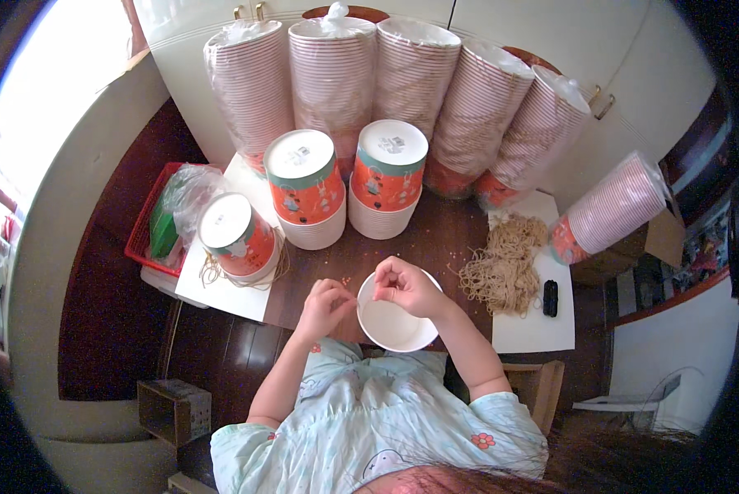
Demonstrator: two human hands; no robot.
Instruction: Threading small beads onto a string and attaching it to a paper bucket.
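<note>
Hair [534, 479] nearest; left hand [328, 309] and right hand [406, 287] pinched at white cup [397, 326], grip contents unclear.

Right at the worktop's [452, 239] near edge sits the open cup [394, 331], two upturned cup stacks [306, 193] behind it, and beyond those a row of bagged stacks [415, 78] before the cupboards [542, 26]. Over left, string [257, 284] loops around an upturned cup's [236, 239] base, a basket [134, 238] farther out; over right, a string heap [508, 267], with a small object [550, 298] just beside it.
</note>
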